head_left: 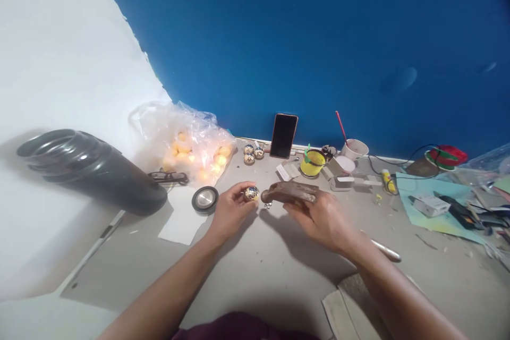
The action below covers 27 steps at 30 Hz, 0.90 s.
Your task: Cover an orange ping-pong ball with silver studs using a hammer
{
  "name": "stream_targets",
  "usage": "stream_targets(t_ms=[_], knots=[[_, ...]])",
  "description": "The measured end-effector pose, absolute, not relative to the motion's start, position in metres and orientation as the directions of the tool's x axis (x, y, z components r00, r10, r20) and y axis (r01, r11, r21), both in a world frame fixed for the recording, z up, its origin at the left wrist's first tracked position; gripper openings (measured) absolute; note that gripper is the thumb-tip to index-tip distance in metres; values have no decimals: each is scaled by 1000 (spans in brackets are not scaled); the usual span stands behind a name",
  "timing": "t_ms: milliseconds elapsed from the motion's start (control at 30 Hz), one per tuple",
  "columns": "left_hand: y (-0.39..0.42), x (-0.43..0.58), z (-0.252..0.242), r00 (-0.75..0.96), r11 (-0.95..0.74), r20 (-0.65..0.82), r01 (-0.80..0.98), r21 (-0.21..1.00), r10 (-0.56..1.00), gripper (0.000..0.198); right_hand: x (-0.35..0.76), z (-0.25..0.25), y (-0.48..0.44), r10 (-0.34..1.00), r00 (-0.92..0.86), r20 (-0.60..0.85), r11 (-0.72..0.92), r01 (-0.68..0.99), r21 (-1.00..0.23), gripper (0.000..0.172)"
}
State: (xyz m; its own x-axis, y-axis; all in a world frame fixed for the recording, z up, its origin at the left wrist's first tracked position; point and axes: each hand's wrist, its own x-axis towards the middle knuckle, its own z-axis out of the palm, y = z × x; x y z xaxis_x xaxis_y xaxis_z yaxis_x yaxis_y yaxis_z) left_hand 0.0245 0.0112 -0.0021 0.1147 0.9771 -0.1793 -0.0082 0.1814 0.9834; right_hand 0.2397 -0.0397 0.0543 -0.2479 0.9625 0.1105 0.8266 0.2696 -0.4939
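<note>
My left hand has its fingers closed round a small ball covered in shiny gold and silver pieces, with some yellow showing low on it. To the right, my right hand grips a rusty brown hammer close to its head. The hammer's face points left toward the ball, a short gap apart. Its metal-coloured handle end comes out behind my right wrist. A few tiny shiny bits lie on the table just under the hammer head. Several similar decorated balls sit together farther back.
A clear plastic bag of yellow balls stands at back left, beside a dark bottle and a round lid. A phone leans on the blue wall. Right of it are a yellow cup, a white cup and turquoise paper.
</note>
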Motion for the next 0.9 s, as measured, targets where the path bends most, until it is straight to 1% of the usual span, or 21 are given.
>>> stream_targets(t_ms=[33, 100, 200, 233, 333, 400, 600, 700, 733, 800, 867, 900], knots=[[13, 23, -1, 100, 163, -159, -30, 986, 982, 46, 240, 55, -41, 955, -279, 106, 293, 813, -502, 26], [15, 20, 0, 87, 123, -117, -69, 990, 989, 49, 235, 54, -43, 935, -353, 45, 327, 804, -496, 18], [16, 14, 1, 109, 79, -64, -142, 987, 992, 49, 220, 45, -48, 897, -437, -72, 367, 824, -432, 5], [16, 12, 0, 119, 78, -55, -194, 978, 991, 47, 215, 41, -49, 882, -461, -96, 387, 826, -409, 4], [15, 10, 0, 149, 125, -73, -376, 918, 986, 43, 202, 26, -52, 840, -529, -120, 461, 813, -356, 8], [14, 10, 2, 155, 155, -95, -435, 887, 983, 42, 197, 16, -54, 821, -558, -126, 496, 804, -328, 8], [10, 14, 10, 179, 178, -109, -438, 881, 978, 34, 189, -1, -58, 798, -579, -168, 525, 804, -278, 18], [8, 15, 11, 208, 203, -125, -414, 887, 970, 32, 190, 0, -57, 774, -607, -181, 544, 783, -301, 25], [7, 16, 11, 222, 218, -137, -399, 891, 965, 31, 193, 3, -56, 769, -616, -170, 544, 771, -332, 26], [4, 18, 9, 257, 257, -169, -365, 895, 952, 31, 200, 9, -52, 815, -572, -90, 491, 766, -415, 22], [1, 21, 7, 294, 294, -196, -344, 891, 936, 31, 208, 15, -46, 909, -409, 73, 389, 775, -498, 19], [0, 23, 5, 312, 308, -203, -341, 888, 928, 31, 211, 17, -43, 930, -329, 162, 363, 765, -532, 24]])
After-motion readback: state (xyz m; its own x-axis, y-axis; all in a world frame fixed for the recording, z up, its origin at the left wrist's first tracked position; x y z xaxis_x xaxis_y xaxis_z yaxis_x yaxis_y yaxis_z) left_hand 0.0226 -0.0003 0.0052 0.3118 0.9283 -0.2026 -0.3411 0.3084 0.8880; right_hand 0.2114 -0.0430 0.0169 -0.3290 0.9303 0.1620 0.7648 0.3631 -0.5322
